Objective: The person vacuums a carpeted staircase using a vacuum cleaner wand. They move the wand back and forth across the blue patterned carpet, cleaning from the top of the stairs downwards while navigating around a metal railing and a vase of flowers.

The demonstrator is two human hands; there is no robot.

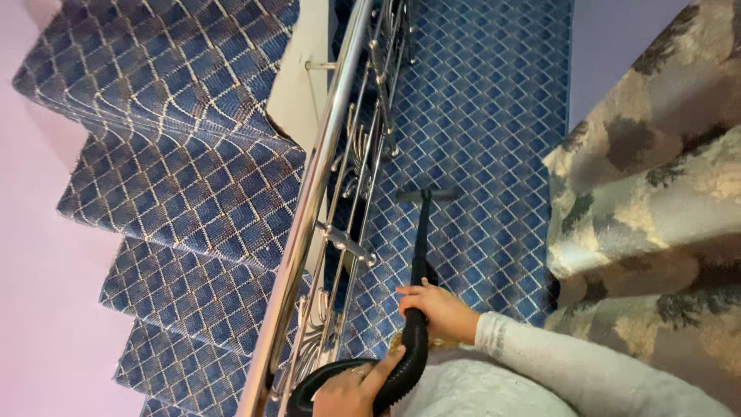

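The black vacuum wand (pixel 421 255) is held by the right hand (pixel 440 309), its grip closed around the upper end so the floor nozzle (pixel 426 194) is kept flat on the blue patterned carpet (pixel 478 116) of the landing. The ribbed black hose (pixel 386 378) is gripped by the left hand (pixel 351 390), fingers wrapped round it, apparently so the slack is kept clear of the steel railing (pixel 316 193) just beside it. A patterned curtain (pixel 656 193) hangs at the right.

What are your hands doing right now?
Left hand: closed around the black vacuum hose.
Right hand: closed around the black vacuum wand.
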